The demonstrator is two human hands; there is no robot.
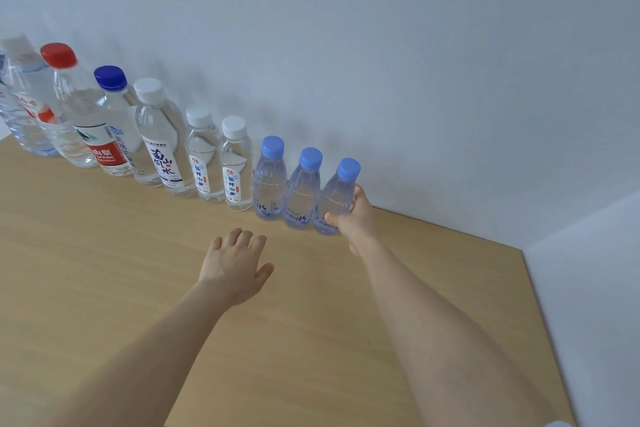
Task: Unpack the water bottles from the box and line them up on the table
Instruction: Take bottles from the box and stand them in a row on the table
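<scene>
1. Two bare forearms enter from the lower edge of the view. No sleeve covers either one up to where the frame cuts them off.
2. The left hand (pixel 235 265) is bare: no glove, ring or band shows on its back or fingers.
3. The right hand (pixel 356 218) is likewise ungloved, and its wrist carries no watch or bracelet.
4. The fingernails that show are short and unpainted.
5. At the bottom right corner of the view a small pale scrap shows beside the right arm; whether it is clothing cannot be told.
</scene>
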